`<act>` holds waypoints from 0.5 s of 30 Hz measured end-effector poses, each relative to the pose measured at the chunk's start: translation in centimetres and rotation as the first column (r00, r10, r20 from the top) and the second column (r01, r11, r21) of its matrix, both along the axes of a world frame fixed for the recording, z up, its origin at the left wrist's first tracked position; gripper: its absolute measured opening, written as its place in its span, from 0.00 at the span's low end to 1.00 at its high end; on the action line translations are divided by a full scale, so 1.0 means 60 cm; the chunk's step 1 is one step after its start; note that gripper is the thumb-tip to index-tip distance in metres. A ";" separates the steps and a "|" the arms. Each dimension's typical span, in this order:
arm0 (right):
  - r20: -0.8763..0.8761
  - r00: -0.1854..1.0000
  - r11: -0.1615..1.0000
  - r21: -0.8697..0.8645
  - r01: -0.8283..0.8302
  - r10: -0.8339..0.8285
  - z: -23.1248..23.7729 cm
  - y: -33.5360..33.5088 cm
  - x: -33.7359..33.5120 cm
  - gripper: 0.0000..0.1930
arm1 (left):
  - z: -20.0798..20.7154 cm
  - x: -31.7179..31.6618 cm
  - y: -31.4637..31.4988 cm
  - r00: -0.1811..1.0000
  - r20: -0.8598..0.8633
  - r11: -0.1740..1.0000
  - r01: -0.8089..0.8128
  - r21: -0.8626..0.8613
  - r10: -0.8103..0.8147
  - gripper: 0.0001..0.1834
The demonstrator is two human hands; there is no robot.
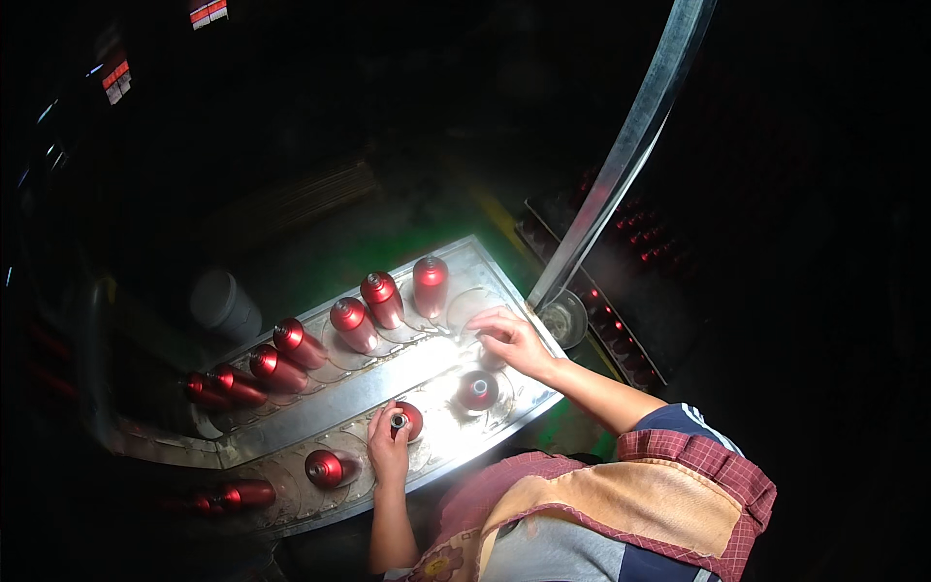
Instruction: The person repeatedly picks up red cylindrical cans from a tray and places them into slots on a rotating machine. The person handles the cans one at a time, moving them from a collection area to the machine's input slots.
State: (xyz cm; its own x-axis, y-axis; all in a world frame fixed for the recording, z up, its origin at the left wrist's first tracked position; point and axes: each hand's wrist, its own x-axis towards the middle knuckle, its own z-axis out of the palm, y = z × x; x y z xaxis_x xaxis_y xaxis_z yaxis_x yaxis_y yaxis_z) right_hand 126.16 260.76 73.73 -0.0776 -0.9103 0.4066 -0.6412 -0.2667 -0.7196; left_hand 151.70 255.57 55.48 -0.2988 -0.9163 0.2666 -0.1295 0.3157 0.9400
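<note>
At the near side of the lit table, my left hand has its fingers curled around a glossy red bottle near its neck. A dark ring shows at the bottle's top, between the fingers. My right hand hovers over the bright right end of the table with fingers apart, and I see nothing in it; glare washes out its fingertips. Just below that hand stands another red bottle, upright. To the left of my left hand is a further red bottle.
Several red bottles stand in a row along the table's far side. A bright metal strip divides the two rows. A metal post rises beyond the right corner beside a round bowl. A white bucket stands behind.
</note>
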 end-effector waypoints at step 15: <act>0.268 0.855 0.888 -0.004 0.461 -0.443 0.022 0.420 -0.074 0.19 | 0.196 -0.034 0.149 0.849 -0.523 0.992 0.117 0.046 -0.076 0.07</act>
State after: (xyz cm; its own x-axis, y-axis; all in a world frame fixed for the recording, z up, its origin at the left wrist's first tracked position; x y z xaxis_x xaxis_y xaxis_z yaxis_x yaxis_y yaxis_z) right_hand 121.74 285.95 75.07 -0.5819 -0.7221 0.3741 -0.5011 -0.0440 -0.8643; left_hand 149.67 264.51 67.23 -0.2234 -0.9130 0.3413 0.4111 0.2292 0.8823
